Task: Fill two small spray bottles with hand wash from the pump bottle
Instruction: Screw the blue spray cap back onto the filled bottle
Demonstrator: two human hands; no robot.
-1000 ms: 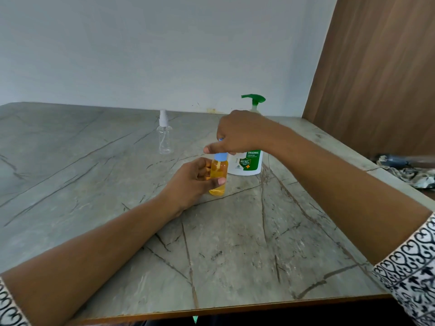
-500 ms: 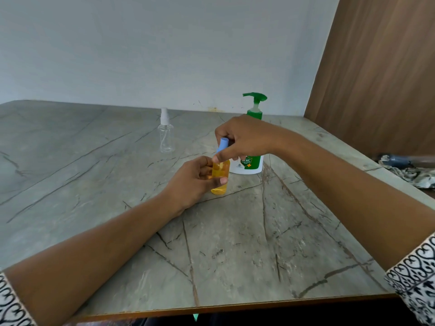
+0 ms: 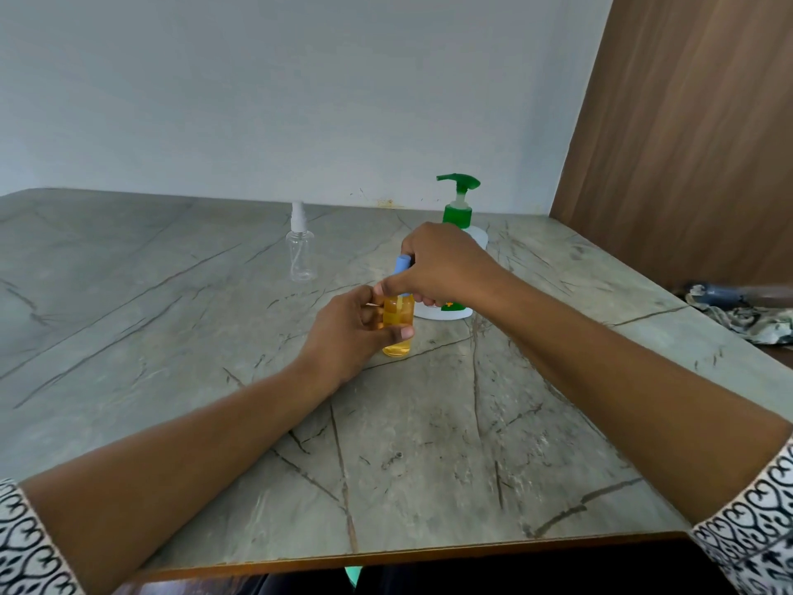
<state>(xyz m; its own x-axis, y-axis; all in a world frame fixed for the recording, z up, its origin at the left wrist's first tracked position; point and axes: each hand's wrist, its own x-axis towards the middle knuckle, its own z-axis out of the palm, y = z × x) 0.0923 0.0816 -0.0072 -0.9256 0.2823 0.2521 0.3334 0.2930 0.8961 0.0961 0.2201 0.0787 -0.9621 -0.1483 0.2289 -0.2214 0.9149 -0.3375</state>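
Observation:
A small spray bottle (image 3: 398,326) full of orange liquid stands on the grey marble table (image 3: 429,444). My left hand (image 3: 352,332) grips its body. My right hand (image 3: 442,268) pinches its blue spray cap (image 3: 402,264), which sits tilted at the bottle's neck. Just behind my right hand stands the white pump bottle (image 3: 461,208) with a green pump head, its label mostly hidden. A second small spray bottle (image 3: 301,251), clear and with a white cap, stands upright to the back left, apart from both hands.
A white wall runs behind the table and a brown wooden panel (image 3: 686,143) stands at the right. A patterned cloth (image 3: 746,317) lies past the table's right edge. The table's front edge (image 3: 386,560) is close to me.
My right hand has lifted and tilted the blue cap at the bottle's neck. My left hand has kept its grip on the orange bottle. The view has shifted slightly.

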